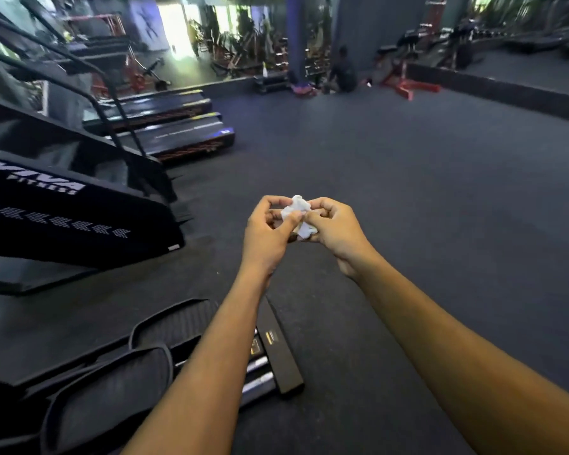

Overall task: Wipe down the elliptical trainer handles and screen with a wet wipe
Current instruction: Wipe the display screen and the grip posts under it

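A crumpled white wet wipe (298,214) sits between both hands, held out at chest height over the dark gym floor. My left hand (267,234) pinches its left side with thumb and fingers. My right hand (334,229) pinches the right side, fingers curled around it. The elliptical trainer's foot pedals (112,385) and rear rail (278,353) lie at the bottom left, beneath my left forearm. Its handles and screen are out of view.
A black stair climber (66,205) marked VIVA FITNESS stands at the left, with treadmills (178,133) behind it. A person (344,72) sits on the floor far back near a pillar (296,37). Dark rubber flooring (408,192) stretches ahead and right.
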